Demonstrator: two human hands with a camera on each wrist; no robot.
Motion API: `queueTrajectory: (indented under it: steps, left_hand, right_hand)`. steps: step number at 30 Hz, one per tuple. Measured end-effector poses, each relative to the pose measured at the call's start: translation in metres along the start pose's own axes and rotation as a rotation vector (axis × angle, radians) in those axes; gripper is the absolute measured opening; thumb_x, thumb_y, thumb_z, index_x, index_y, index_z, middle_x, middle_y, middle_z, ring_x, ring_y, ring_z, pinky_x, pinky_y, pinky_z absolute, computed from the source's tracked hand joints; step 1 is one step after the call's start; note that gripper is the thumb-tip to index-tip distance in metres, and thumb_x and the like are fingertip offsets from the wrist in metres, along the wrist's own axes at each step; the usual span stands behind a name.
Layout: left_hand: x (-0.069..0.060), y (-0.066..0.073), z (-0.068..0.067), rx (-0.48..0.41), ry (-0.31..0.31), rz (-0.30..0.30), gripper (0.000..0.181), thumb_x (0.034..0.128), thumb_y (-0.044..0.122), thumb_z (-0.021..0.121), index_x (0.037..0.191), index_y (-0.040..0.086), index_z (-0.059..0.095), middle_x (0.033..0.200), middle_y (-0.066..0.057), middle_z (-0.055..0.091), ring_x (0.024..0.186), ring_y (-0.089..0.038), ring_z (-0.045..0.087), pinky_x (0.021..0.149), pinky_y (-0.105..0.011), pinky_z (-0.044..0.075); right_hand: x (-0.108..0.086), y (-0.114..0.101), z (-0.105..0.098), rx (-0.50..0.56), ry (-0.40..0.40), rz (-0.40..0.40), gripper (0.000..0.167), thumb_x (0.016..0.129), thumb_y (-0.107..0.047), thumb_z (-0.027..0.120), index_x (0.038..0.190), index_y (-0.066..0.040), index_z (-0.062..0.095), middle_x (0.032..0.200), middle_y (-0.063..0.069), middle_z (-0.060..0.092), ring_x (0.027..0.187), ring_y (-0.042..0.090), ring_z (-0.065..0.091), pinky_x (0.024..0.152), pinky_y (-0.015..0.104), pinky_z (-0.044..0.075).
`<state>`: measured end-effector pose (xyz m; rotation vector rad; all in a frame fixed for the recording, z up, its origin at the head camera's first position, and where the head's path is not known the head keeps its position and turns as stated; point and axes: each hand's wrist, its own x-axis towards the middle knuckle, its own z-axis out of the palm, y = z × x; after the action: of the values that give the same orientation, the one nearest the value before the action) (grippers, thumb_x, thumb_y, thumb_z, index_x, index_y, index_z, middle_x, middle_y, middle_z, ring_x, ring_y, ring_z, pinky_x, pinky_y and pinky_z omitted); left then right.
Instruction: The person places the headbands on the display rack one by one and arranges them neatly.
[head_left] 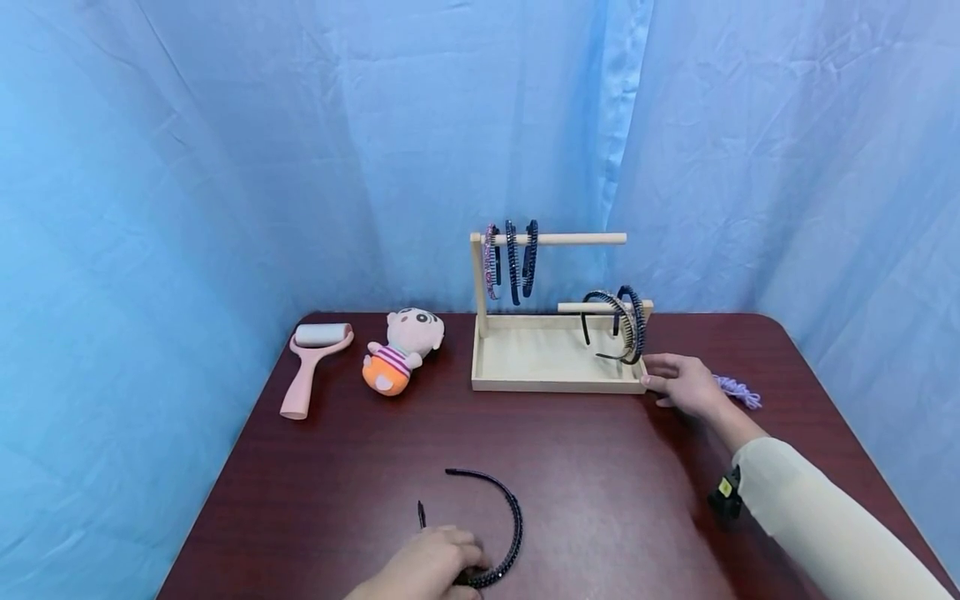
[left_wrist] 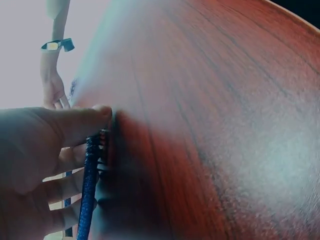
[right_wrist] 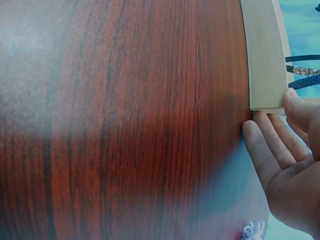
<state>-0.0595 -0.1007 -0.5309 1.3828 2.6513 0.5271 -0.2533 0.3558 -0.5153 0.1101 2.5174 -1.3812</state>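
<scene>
A black toothed headband point(head_left: 516, 521) is at the front of the table, its open ends pointing to the far left. My left hand point(head_left: 431, 562) grips it by its near side; in the left wrist view the thumb and fingers point(left_wrist: 75, 120) lie about the dark blue-looking band point(left_wrist: 88, 185). My right hand point(head_left: 684, 383) touches the right end of a pale wooden stand point(head_left: 555, 387). In the right wrist view the fingers point(right_wrist: 272, 140) are fairly straight against the end of the tray point(right_wrist: 267, 60), the thumb by its upper edge. Several headbands point(head_left: 513, 262) hang on the stand's two rods.
A pink-handled lint roller point(head_left: 303, 379) and a plush doll point(head_left: 397, 350) lie to the left of the stand. A bundle of lilac cord point(head_left: 738, 392) lies beyond my right hand. Blue curtains point(head_left: 375, 150) hang behind and beside the table point(head_left: 600, 483).
</scene>
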Motion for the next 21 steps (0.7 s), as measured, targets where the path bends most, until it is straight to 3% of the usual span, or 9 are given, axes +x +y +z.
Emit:
queueTrajectory:
  steps: [8,12,17,21]
  left_hand:
    - [0.001,0.002,-0.001,0.101,0.142,0.015,0.017,0.0862,0.028,0.083,0.102,0.022,0.08,0.098,0.015,0.068,0.091,0.0,0.063,0.079,-0.016,0.051]
    - [0.003,0.002,-0.008,0.086,0.24,-0.003,0.015,0.0867,0.026,0.082,0.101,0.022,0.079,0.09,0.015,0.063,0.083,0.002,0.059,0.073,-0.013,0.049]
    - [0.008,0.002,-0.023,-0.011,0.369,-0.106,0.015,0.0877,0.021,0.082,0.102,0.021,0.079,0.084,0.017,0.059,0.074,0.005,0.052,0.066,-0.008,0.043]
    - [0.012,0.001,-0.035,-0.13,0.484,-0.221,0.017,0.0875,0.017,0.082,0.104,0.02,0.078,0.087,0.018,0.061,0.075,0.004,0.054,0.066,-0.012,0.046]
  right_hand:
    - [0.002,0.002,0.001,0.019,-0.006,-0.009,0.056,0.104,-0.019,0.063,0.153,-0.002,0.045,0.148,0.031,0.05,0.12,0.038,0.064,0.082,0.042,0.063]
    - [0.002,0.001,0.001,0.023,-0.007,-0.012,0.057,0.104,-0.019,0.064,0.154,-0.001,0.044,0.149,0.032,0.05,0.12,0.038,0.064,0.082,0.042,0.062]
    - [0.001,0.001,0.0,0.02,-0.006,-0.007,0.057,0.104,-0.019,0.063,0.154,-0.001,0.044,0.149,0.031,0.05,0.12,0.038,0.064,0.082,0.042,0.063]
    - [0.001,0.001,0.0,0.019,-0.007,-0.017,0.057,0.104,-0.019,0.063,0.154,0.0,0.044,0.148,0.032,0.05,0.119,0.038,0.065,0.081,0.042,0.063]
